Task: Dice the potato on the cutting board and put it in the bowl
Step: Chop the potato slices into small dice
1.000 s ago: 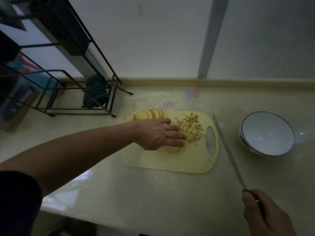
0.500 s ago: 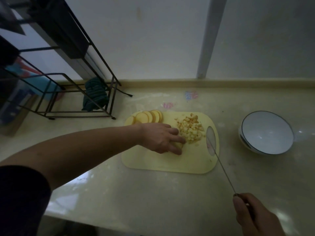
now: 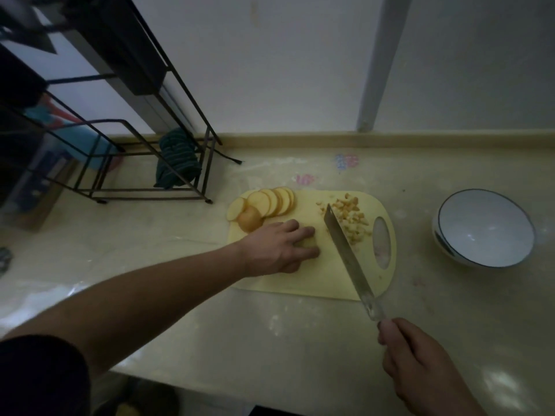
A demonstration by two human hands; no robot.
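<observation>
1. a dim kitchen worktop (image 3: 210,340) seen from above, with a pale yellow cutting board (image 3: 315,280) at its centre and a white bowl (image 3: 486,228) with a dark rim standing well apart to the right, holding nothing.
2. the left hand (image 3: 279,249) lies flat on a small stack of potato slices (image 3: 307,243) in the middle of the board, fingers nearly straight and pressing down.
3. the right hand (image 3: 420,367) is curled round the handle of a long knife (image 3: 348,259), whose blade slants over the board just right of the left fingertips.
4. a fan of uncut slices (image 3: 270,202) and a potato end piece (image 3: 249,219) sit at the board's far left; a heap of diced potato (image 3: 351,220) lies just beyond the blade tip.
5. to cut well, the fingertips should likely tuck back from the blade, the stack stay pinned, and the cuts run evenly spaced.
6. compared with a second ago, the knife has swung in from the worktop beside the bowl to over the board, and the left hand has drawn back from the diced heap onto the stack.
</observation>
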